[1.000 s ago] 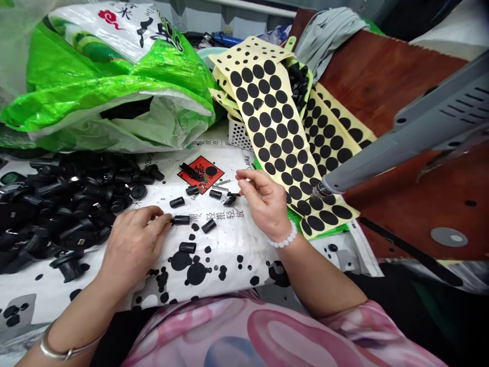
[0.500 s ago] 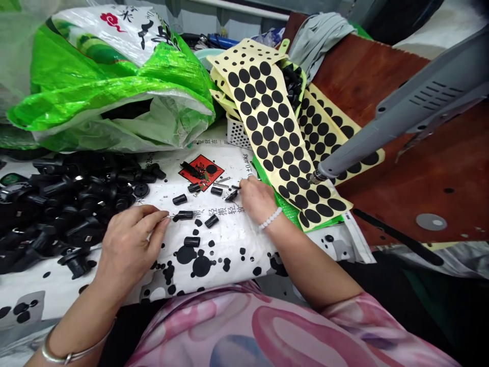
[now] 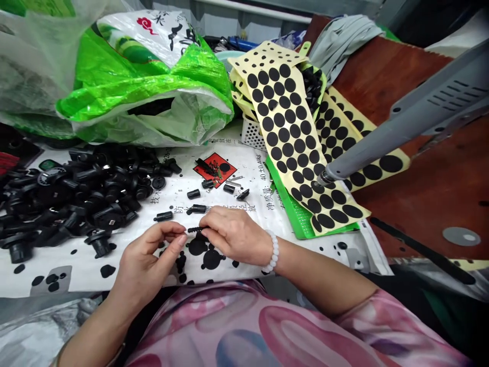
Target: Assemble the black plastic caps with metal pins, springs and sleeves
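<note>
Above the front part of the white sheet, my right hand (image 3: 237, 235) pinches a thin black ribbed piece (image 3: 195, 230) that sticks out to the left, like a small screw. Just left of its tip, my left hand (image 3: 147, 260) has thumb and forefinger pressed together; whatever is between them is too small to make out. Several short black cylinders (image 3: 193, 194) lie on the sheet beyond my hands. Small metal strips (image 3: 234, 180) and dark bits are scattered near the red diamond mark (image 3: 225, 165).
A heap of black plastic parts (image 3: 76, 191) covers the left side. Behind it sits a green and white bag (image 3: 153, 97). Sheets of black round stickers (image 3: 290, 137) lean on a white basket (image 3: 252, 133). A grey electric screwdriver (image 3: 382, 137) reaches in from the right.
My right hand has come left from near the red diamond, bringing the black ribbed piece to my left fingertips. My left hand has moved nearer to me. The view has shifted left.
</note>
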The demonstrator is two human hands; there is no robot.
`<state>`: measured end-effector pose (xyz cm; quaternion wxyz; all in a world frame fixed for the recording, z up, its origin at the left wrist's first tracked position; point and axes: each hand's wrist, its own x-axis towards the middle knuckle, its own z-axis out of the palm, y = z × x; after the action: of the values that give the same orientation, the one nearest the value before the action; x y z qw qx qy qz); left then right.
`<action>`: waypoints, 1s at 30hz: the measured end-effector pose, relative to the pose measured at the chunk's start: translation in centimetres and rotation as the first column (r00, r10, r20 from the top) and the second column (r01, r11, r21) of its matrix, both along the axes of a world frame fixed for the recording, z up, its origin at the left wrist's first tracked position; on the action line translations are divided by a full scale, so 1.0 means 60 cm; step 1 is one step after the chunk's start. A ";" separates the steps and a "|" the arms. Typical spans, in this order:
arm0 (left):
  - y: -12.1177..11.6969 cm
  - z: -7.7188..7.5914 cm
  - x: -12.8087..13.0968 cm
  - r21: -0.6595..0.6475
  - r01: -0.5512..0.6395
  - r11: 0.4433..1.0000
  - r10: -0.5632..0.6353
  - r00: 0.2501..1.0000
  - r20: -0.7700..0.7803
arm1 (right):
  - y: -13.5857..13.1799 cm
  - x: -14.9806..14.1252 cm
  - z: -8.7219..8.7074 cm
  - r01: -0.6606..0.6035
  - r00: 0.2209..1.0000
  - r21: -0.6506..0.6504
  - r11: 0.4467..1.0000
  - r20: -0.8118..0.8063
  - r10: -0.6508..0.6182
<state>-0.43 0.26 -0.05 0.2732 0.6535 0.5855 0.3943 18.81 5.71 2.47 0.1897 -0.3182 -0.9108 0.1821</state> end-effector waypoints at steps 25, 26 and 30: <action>-0.027 -0.006 -0.005 -0.383 -0.067 0.922 0.311 0.717 0.623 | -0.028 -0.056 -0.012 -0.323 0.574 -0.776 0.542 -0.616 -0.540; -0.025 -0.005 0.002 -0.384 -0.048 0.922 0.309 0.687 0.658 | -0.034 -0.059 -0.017 -0.346 0.555 -0.779 0.523 -0.619 -0.555; -0.022 -0.007 0.021 -0.392 0.008 0.920 0.299 0.632 0.715 | -0.050 -0.052 -0.032 -0.228 0.621 -0.750 0.620 -0.603 -0.501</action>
<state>0.81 -1.04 -0.48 0.5751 0.3143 0.5284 0.5396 15.68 2.74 0.56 0.4187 -0.3339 -0.5358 0.6528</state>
